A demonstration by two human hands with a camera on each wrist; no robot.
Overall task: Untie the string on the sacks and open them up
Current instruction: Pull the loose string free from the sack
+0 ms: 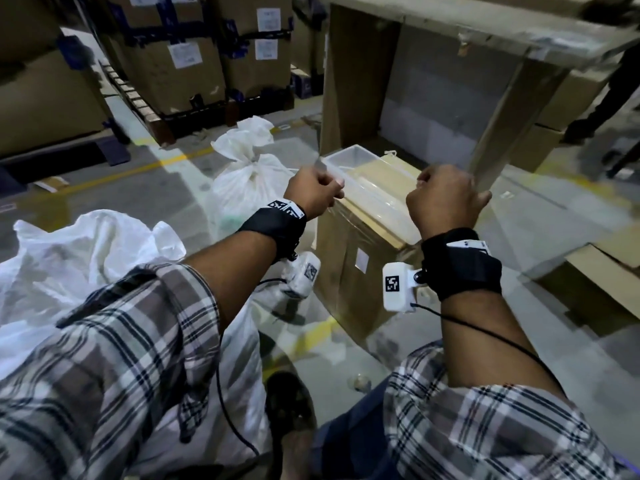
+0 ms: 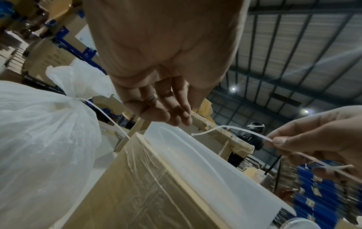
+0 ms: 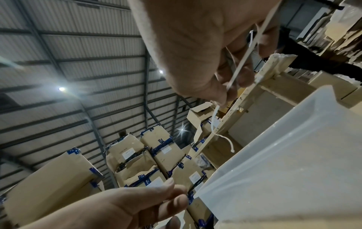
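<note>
A tied white sack (image 1: 249, 181) stands on the floor beyond my left hand (image 1: 313, 194); its neck tie (image 2: 78, 99) is still knotted, with a tail sticking out. A second white sack (image 1: 79, 258) lies with its mouth loose at the near left. My right hand (image 1: 446, 202) is raised over a translucent plastic bin (image 1: 349, 157) and pinches loose white strings (image 2: 225, 127) between thumb and fingers; one end dangles (image 3: 221, 136). The left hand (image 2: 162, 108) hovers beside it with fingers loosely curled, and nothing shows in it.
The bin sits on a film-wrapped cardboard box (image 1: 353, 265) in front of me. A wooden table frame (image 1: 450, 19) rises behind it. Stacked cartons on pallets (image 1: 180, 64) line the back left. Another person (image 1: 606, 98) stands at the far right.
</note>
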